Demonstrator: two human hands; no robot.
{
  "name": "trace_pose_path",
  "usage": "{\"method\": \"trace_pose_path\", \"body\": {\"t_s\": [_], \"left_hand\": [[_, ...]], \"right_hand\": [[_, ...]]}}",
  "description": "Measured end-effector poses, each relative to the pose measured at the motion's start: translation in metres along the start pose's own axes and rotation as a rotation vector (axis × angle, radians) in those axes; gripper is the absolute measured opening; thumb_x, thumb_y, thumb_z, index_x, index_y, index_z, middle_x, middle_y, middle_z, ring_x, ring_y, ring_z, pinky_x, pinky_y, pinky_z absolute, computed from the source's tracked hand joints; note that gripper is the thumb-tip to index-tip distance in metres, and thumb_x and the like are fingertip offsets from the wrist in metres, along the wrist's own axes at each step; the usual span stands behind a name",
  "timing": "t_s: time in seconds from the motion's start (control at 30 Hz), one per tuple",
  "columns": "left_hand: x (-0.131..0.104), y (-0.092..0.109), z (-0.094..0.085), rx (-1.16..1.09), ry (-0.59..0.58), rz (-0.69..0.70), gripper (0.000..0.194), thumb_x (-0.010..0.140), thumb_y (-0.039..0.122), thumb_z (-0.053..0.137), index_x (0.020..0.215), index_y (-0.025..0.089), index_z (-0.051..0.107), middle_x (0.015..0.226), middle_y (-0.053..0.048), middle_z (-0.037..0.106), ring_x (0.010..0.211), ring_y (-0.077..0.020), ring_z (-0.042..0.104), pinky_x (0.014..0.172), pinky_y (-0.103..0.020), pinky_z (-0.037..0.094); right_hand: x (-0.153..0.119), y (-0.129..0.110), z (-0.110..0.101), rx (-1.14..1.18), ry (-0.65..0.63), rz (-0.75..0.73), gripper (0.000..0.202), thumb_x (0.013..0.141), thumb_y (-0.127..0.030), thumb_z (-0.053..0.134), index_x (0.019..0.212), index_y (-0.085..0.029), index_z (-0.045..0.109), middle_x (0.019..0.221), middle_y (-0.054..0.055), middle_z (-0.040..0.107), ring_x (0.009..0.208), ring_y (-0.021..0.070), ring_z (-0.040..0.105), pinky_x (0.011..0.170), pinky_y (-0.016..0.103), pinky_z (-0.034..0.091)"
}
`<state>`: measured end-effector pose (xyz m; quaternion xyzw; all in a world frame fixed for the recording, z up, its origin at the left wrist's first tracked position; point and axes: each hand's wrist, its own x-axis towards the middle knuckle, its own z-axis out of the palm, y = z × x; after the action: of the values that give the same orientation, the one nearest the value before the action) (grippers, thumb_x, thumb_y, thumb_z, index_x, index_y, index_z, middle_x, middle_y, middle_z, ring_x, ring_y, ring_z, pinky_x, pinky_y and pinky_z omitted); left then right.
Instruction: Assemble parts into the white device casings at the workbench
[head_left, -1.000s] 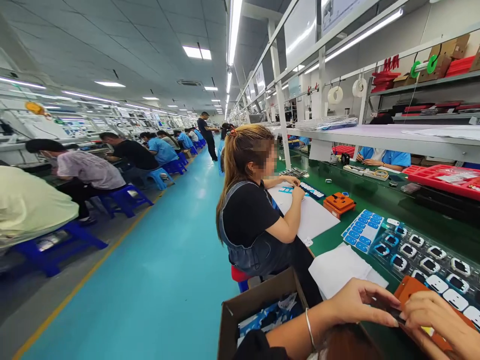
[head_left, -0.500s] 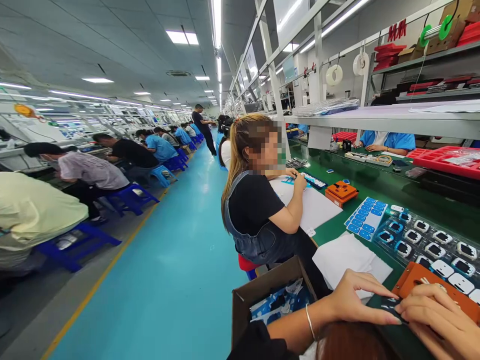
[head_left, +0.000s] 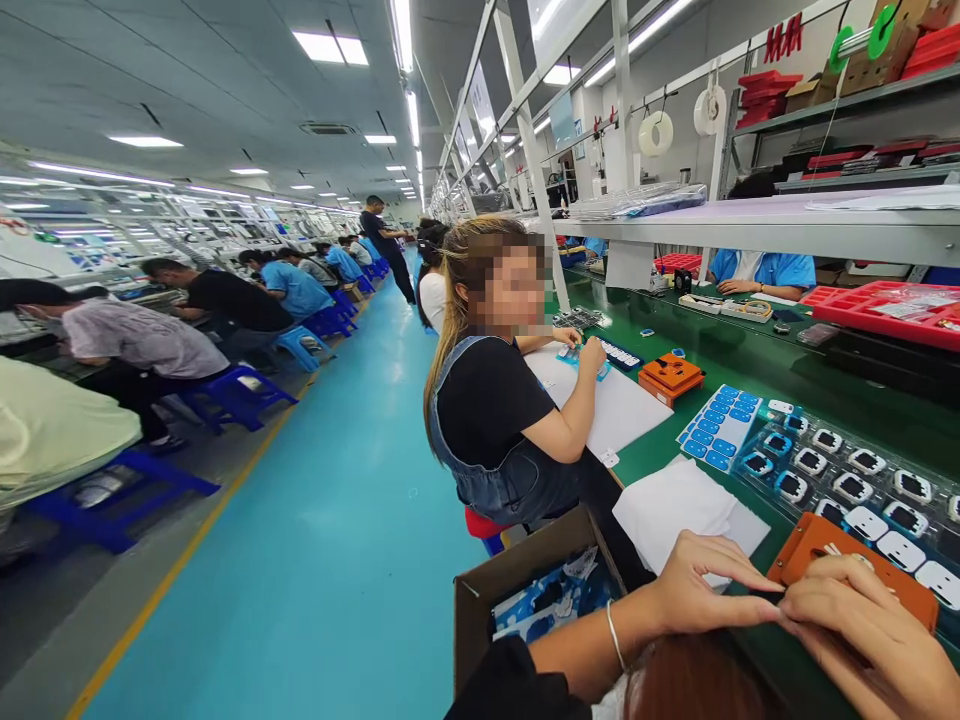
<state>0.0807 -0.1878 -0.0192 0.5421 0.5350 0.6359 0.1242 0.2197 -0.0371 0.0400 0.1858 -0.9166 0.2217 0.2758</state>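
My left hand (head_left: 709, 588), with a bangle at the wrist, reaches in from the lower edge, thumb and forefinger pinched towards my right hand (head_left: 862, 620). The fingertips of both hands meet over the bench, closed on a small dark piece that my fingers almost wholly hide. Just beyond them lies an orange fixture block (head_left: 806, 552), partly covered by my right hand. A clear tray (head_left: 814, 435) of white-framed parts with dark centres sits behind the block, and a sheet of blue stickers (head_left: 720, 428) is beside it. White paper sheets (head_left: 679, 505) lie left of my hands.
A cardboard box (head_left: 480, 600) holding blue and white scraps stands below the bench edge. A co-worker (head_left: 502, 400) sits to the left, handling small parts near another orange block (head_left: 670, 378). A shelf (head_left: 787, 230) spans above the green bench (head_left: 817, 380).
The view has turned slightly, shifting the scene left. The dark piece, showing between my fingertips before, is now mostly covered as my hands have closed together. The co-worker's head has turned.
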Motion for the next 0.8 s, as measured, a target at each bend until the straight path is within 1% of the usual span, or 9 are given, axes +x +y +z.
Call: {"method": "trace_pose_path", "body": {"t_s": [0.1,0.2,0.27,0.37,0.43,0.53,0.63,0.7,0.8], "left_hand": [[-0.001,0.000,0.000,-0.010,-0.003,-0.015,0.057,0.082,0.063,0.065,0.090,0.008,0.079,0.076,-0.016,0.074,0.066,-0.0167,0.067,0.064,-0.028,0.053],[-0.002,0.000,-0.001,-0.014,-0.017,-0.074,0.058,0.081,0.066,0.064,0.091,0.011,0.079,0.079,-0.015,0.075,0.070,-0.0172,0.068,0.067,-0.028,0.054],[-0.003,0.000,-0.002,-0.009,-0.023,-0.098,0.061,0.078,0.067,0.066,0.094,0.009,0.079,0.079,-0.016,0.075,0.069,-0.0173,0.068,0.067,-0.027,0.054],[-0.002,0.002,-0.006,0.011,-0.030,-0.125,0.066,0.073,0.067,0.071,0.104,0.008,0.076,0.085,-0.016,0.075,0.073,-0.0180,0.069,0.070,-0.026,0.054],[0.001,0.005,-0.008,0.022,-0.023,-0.110,0.069,0.072,0.066,0.071,0.109,0.008,0.074,0.088,-0.015,0.075,0.076,-0.0186,0.070,0.072,-0.026,0.055],[0.005,0.013,-0.010,0.066,0.021,-0.029,0.063,0.075,0.062,0.072,0.109,0.008,0.073,0.086,-0.014,0.075,0.074,-0.0179,0.070,0.071,-0.025,0.055],[0.011,0.020,-0.013,0.160,0.068,0.134,0.048,0.079,0.048,0.075,0.108,0.010,0.073,0.086,-0.013,0.075,0.073,-0.0169,0.068,0.069,-0.027,0.055],[0.014,0.022,-0.015,0.218,0.084,0.267,0.040,0.081,0.040,0.076,0.110,0.012,0.071,0.084,-0.011,0.074,0.072,-0.0168,0.066,0.068,-0.029,0.054],[0.018,0.021,-0.016,0.261,0.072,0.389,0.035,0.084,0.032,0.074,0.113,0.014,0.068,0.080,-0.009,0.072,0.071,-0.0167,0.064,0.066,-0.032,0.053]], "right_hand": [[0.002,0.004,-0.003,-0.040,-0.004,-0.073,0.022,0.094,-0.026,0.058,0.114,-0.026,0.065,0.089,0.004,0.067,0.083,0.0189,0.064,0.067,0.024,0.056],[0.003,0.004,-0.003,-0.050,-0.004,-0.065,0.023,0.094,-0.026,0.058,0.116,-0.026,0.065,0.090,0.003,0.068,0.083,0.0190,0.065,0.066,0.025,0.055],[0.003,0.003,-0.002,-0.055,0.001,-0.068,0.023,0.094,-0.025,0.058,0.116,-0.025,0.065,0.092,0.003,0.069,0.086,0.0194,0.064,0.070,0.026,0.055],[0.002,0.003,-0.001,-0.084,-0.001,-0.091,0.020,0.094,-0.026,0.059,0.114,-0.024,0.065,0.100,0.004,0.069,0.093,0.0212,0.063,0.078,0.030,0.054],[0.002,0.003,-0.001,-0.096,0.005,-0.093,0.021,0.095,-0.025,0.060,0.115,-0.023,0.064,0.106,0.005,0.068,0.099,0.0222,0.061,0.083,0.032,0.053],[0.006,0.001,-0.007,-0.076,0.062,-0.062,0.023,0.095,-0.017,0.058,0.118,-0.022,0.062,0.112,0.007,0.065,0.105,0.0222,0.058,0.088,0.034,0.050],[0.012,-0.002,-0.015,-0.020,0.154,0.027,0.022,0.095,-0.010,0.057,0.114,-0.021,0.060,0.110,0.008,0.063,0.102,0.0200,0.059,0.087,0.033,0.049],[0.016,-0.002,-0.020,0.051,0.201,0.140,0.020,0.095,-0.009,0.054,0.109,-0.021,0.059,0.107,0.007,0.063,0.101,0.0184,0.059,0.087,0.032,0.049],[0.018,0.000,-0.022,0.229,0.221,0.346,0.011,0.096,-0.016,0.054,0.104,-0.022,0.058,0.102,0.005,0.064,0.097,0.0175,0.061,0.082,0.030,0.050]]}}
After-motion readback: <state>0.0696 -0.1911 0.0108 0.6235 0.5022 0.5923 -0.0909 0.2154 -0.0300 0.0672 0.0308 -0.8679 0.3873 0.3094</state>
